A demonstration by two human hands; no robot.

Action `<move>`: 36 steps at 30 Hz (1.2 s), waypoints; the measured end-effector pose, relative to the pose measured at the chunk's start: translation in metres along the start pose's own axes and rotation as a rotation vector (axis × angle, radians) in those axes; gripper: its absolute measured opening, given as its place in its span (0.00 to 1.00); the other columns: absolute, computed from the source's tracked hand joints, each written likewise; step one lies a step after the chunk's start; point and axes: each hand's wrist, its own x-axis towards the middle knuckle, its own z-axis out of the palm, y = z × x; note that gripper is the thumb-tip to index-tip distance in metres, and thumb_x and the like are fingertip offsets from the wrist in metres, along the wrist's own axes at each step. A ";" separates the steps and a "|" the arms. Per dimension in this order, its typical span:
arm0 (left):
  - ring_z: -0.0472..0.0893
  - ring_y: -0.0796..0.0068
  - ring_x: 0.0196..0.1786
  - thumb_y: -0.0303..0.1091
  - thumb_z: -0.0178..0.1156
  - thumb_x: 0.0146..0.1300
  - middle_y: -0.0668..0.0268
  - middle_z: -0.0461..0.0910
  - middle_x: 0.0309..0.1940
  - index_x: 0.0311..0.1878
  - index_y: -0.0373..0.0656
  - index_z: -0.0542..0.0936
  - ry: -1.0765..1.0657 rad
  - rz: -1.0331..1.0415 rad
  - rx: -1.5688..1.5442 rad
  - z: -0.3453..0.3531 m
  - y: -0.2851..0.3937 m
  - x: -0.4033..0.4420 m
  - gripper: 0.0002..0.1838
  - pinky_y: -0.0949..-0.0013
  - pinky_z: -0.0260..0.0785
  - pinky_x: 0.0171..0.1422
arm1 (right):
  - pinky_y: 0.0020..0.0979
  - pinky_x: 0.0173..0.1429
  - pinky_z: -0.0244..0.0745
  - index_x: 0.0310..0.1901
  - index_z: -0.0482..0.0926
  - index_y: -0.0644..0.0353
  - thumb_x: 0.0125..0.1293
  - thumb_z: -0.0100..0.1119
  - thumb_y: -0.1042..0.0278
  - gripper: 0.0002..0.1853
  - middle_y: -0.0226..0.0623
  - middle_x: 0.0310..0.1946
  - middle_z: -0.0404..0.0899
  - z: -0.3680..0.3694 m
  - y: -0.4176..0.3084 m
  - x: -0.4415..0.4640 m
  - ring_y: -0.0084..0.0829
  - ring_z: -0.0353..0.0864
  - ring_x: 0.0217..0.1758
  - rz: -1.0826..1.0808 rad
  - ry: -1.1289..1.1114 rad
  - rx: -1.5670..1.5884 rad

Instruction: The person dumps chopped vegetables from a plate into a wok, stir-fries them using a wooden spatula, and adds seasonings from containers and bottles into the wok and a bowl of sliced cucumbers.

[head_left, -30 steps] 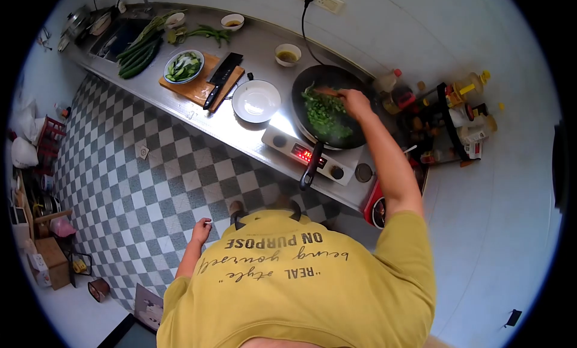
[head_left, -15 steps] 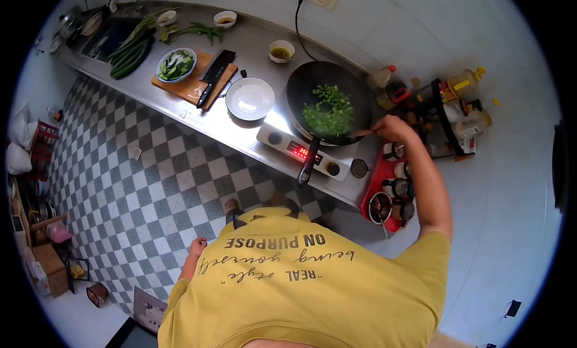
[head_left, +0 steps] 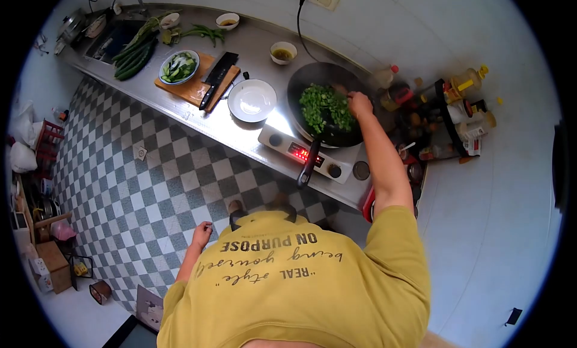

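My right hand (head_left: 359,104) is closed around the handle of a spatula, over the right side of a dark wok (head_left: 336,140). The spatula's brownish blade (head_left: 339,90) is partly hidden by the hand and the food. Chopped green vegetables (head_left: 321,106) lie heaped in the wok, which sits on an induction cooker (head_left: 293,148) with a lit red display. The wok's black handle (head_left: 309,164) points toward me. Beside my body, away from the counter, hangs my left hand (head_left: 202,234), its fingers loosely curled and nothing visible in them.
Left of the cooker are a white plate (head_left: 252,101), a cleaver (head_left: 216,77) on a cutting board (head_left: 180,94), a bowl of sliced cucumber (head_left: 179,67) and whole cucumbers (head_left: 135,59). A small bowl (head_left: 283,52) stands behind. Bottles and a condiment rack (head_left: 455,122) crowd the right.
My right hand has moved left and farther over the wok with the spatula, and the greens have shifted into a heap toward the left. My left hand has shifted slightly upward.
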 end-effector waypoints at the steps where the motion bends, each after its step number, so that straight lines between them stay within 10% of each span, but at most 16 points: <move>1: 0.79 0.69 0.32 0.30 0.53 0.58 0.58 0.80 0.28 0.46 0.38 0.76 0.012 -0.014 0.012 0.001 -0.004 -0.006 0.13 0.69 0.71 0.40 | 0.43 0.49 0.71 0.46 0.79 0.47 0.60 0.51 0.62 0.13 0.42 0.39 0.80 0.007 0.007 -0.003 0.46 0.77 0.45 0.004 -0.028 0.023; 11: 0.81 0.69 0.32 0.32 0.56 0.55 0.57 0.81 0.27 0.43 0.40 0.78 -0.005 -0.192 0.203 0.016 -0.130 -0.017 0.13 0.66 0.72 0.39 | 0.42 0.43 0.71 0.45 0.80 0.43 0.57 0.49 0.67 0.15 0.41 0.33 0.78 -0.083 0.095 -0.045 0.41 0.77 0.42 -0.355 0.126 -0.588; 23: 0.79 0.71 0.30 0.29 0.52 0.56 0.59 0.80 0.27 0.46 0.38 0.76 0.035 -0.023 -0.040 -0.003 0.003 -0.008 0.14 0.69 0.71 0.38 | 0.42 0.45 0.71 0.43 0.80 0.47 0.57 0.53 0.68 0.13 0.41 0.38 0.78 -0.040 -0.031 -0.031 0.45 0.76 0.43 -0.344 -0.024 -0.054; 36: 0.80 0.72 0.30 0.31 0.54 0.56 0.59 0.80 0.26 0.45 0.39 0.77 -0.021 -0.111 0.174 0.013 -0.140 -0.004 0.13 0.69 0.72 0.37 | 0.41 0.50 0.71 0.46 0.79 0.51 0.60 0.51 0.66 0.13 0.43 0.41 0.79 -0.006 0.030 -0.009 0.46 0.76 0.47 -0.008 0.119 0.085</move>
